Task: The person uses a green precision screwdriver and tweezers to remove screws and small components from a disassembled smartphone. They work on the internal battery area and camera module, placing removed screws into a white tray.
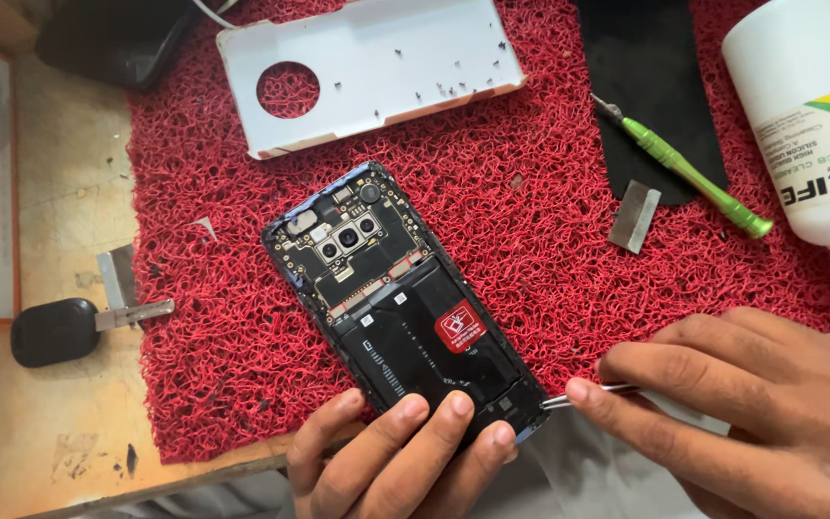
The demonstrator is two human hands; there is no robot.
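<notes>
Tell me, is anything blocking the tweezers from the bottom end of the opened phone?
Nothing visible does. The tweezers in the right hand have their tip right at the phone's lower edge, with no cover or tool between. The left hand's fingers rest on that end just beside the tip, not across it.

Bare red mat [549, 231] lies open right of the opened phone [401, 308]; white back cover [377, 72] blocks above.
</notes>
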